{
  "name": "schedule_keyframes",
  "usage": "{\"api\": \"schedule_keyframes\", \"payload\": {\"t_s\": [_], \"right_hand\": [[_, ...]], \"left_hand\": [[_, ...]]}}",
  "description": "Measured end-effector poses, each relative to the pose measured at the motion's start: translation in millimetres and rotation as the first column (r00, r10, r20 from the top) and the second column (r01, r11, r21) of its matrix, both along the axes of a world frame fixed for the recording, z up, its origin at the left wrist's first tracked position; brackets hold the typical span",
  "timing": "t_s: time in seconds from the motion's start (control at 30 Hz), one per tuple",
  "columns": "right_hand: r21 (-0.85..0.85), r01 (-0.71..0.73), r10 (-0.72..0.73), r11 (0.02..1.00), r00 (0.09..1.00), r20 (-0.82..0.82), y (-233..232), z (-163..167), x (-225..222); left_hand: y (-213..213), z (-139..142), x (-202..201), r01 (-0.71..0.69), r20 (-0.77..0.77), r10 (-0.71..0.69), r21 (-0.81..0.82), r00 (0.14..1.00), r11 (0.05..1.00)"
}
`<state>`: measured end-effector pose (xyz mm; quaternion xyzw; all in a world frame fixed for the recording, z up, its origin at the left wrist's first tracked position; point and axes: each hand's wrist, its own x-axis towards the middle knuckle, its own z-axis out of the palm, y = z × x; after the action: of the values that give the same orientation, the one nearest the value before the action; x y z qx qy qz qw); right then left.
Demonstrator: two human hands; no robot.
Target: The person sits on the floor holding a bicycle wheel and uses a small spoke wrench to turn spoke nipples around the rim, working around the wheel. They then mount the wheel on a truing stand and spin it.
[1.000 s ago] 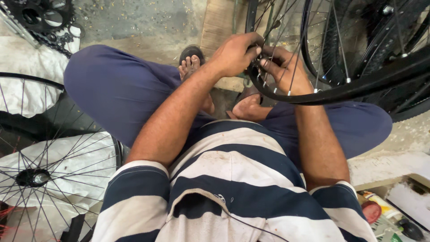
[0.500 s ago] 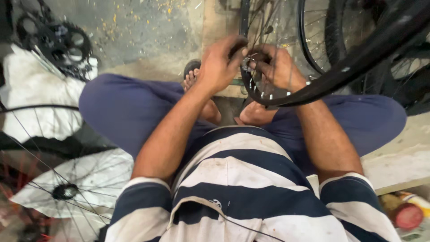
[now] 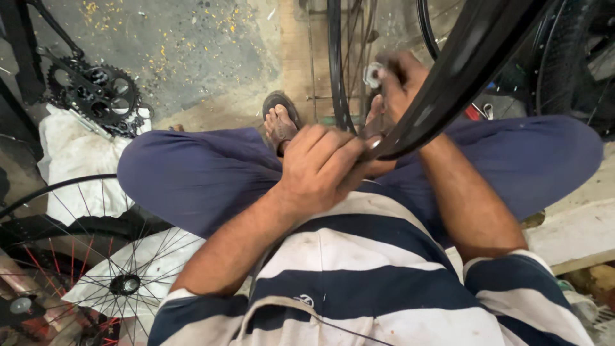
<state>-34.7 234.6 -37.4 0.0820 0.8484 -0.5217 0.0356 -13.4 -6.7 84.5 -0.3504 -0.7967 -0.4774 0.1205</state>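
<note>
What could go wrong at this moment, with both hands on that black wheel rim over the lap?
The left hand grips the black rim at its lowest edge, so the fingers might get pinched against the lap. The right hand works beside thin spokes and could be nipped. The bare foot lies near the rim, exposed if it slips.

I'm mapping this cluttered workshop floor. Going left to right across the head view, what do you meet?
Chainring crankset → spoked wheel → sandalled foot → left hand → right hand → black rim.
</note>
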Motion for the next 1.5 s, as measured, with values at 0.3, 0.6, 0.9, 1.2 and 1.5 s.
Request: {"api": "schedule_keyframes", "payload": {"t_s": [0.3, 0.6, 0.9, 1.2, 1.5], "right_hand": [[0.042, 0.053, -0.053, 0.998, 0.998, 0.017, 2.8, 3.4, 3.2], [0.239, 0.057, -0.071, 0.969, 0.996, 0.048, -2.7, 22.5, -0.4], [0.254, 0.042, -0.063, 0.966, 0.995, 0.075, 3.7, 10.8, 1.9], [0.225, -0.002, 0.008, 0.974, 1.000, -0.026, 7.7, -0.4, 1.3], [0.059, -0.020, 0.018, 0.998, 0.999, 0.032, 7.5, -12.3, 0.6]], "left_hand": [[-4.5, -72.0, 29.2, -0.056, 0.101, 0.097, -0.348, 0.990, 0.936], [-2.1, -70.5, 28.6, -0.073, 0.058, 0.099, -0.349, 0.993, 0.934], [-5.5, -49.0, 22.4, -0.093, -0.063, 0.085, -0.132, 0.994, 0.987], [-7.3, -42.8, 20.2, -0.088, -0.066, 0.080, -0.132, 0.995, 0.987], [-6.4, -45.8, 21.5, -0.073, -0.081, 0.065, -0.090, 0.995, 0.993]]}}
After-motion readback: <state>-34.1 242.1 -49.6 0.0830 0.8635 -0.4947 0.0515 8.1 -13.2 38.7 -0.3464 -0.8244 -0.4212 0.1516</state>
